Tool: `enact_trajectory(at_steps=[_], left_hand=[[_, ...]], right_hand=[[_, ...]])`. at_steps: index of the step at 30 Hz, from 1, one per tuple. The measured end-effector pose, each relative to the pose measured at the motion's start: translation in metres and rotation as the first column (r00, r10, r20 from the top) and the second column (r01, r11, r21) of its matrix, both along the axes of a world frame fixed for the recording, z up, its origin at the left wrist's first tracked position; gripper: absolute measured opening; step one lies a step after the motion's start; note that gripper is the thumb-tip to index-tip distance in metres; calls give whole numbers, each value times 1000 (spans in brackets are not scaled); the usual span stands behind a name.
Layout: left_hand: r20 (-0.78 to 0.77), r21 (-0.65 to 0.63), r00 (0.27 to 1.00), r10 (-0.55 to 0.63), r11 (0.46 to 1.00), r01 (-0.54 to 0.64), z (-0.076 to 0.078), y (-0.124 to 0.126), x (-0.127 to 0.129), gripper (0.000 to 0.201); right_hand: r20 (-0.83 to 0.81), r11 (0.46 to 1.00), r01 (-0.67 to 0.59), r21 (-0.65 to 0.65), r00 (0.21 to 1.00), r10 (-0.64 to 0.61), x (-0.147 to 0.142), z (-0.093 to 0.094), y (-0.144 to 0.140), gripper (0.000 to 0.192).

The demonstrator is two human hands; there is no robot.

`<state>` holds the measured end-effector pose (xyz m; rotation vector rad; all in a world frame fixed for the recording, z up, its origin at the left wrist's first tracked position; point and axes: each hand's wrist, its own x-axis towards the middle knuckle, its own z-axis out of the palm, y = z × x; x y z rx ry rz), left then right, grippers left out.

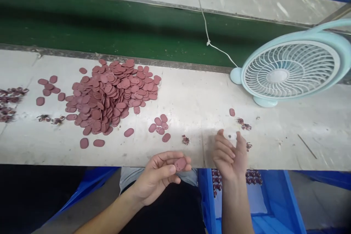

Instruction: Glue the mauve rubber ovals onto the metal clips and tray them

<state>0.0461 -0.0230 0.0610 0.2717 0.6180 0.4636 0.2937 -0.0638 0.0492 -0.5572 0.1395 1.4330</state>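
Observation:
My left hand [161, 175] pinches a dull-red oval piece with small holes [180, 164] at the table's front edge. To its right, my right hand [229, 155] is raised over the tabletop, thumb and forefinger gripping a small whitish piece with a dark spot [230, 136]; its exact kind is unclear. Small dark-red and metallic parts [244, 124] lie just beyond my right hand, and a similar part [185, 139] lies between the hands. A loose group of red ovals [159, 128] sits beyond my left hand.
A large heap of red ovals [109, 95] covers the left-middle of the white table [189, 98]. A light-blue fan [290, 69] stands at the right, its cord crossing the green belt [164, 33]. Below the edge, a blue bin [287, 201] holds rows of dark-red parts.

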Motion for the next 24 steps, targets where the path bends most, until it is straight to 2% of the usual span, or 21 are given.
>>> enact_trajectory(at_steps=[2, 4, 7, 9, 12, 13, 16, 22, 24], left_hand=[[1, -31, 1000, 15, 999, -15, -1, -4, 2, 27], [-3, -51, 1000, 24, 998, -24, -1, -8, 5, 27], [-2, -65, 1000, 22, 998, -22, -1, -13, 9, 27], [-1, -60, 1000, 23, 998, -23, 1, -14, 11, 27], [-7, -41, 999, 35, 999, -35, 2, -14, 11, 28], [-13, -37, 999, 37, 999, -38, 3, -14, 11, 28], [-27, -33, 999, 34, 999, -34, 3, -13, 10, 28], [-32, -30, 998, 45, 998, -46, 4, -12, 11, 29], [-34, -39, 998, 52, 998, -54, 4, -12, 11, 29]], right_hand=[[207, 997, 10, -74, 978, 6, -15, 17, -9, 35], [462, 988, 43, -145, 886, 29, -37, 33, -19, 37], [725, 973, 124, -196, 686, 59, -72, 46, -31, 32], [847, 966, 202, -164, 530, 33, -90, 48, -35, 25], [952, 948, 309, -74, 304, -25, -103, 46, -34, 20], [968, 940, 337, -57, 250, -31, -105, 46, -33, 19], [983, 919, 391, -42, 179, -31, -106, 45, -29, 18], [994, 924, 381, -47, 105, 7, -105, 37, -35, 20], [998, 915, 399, -54, 58, 33, -103, 34, -39, 22]])
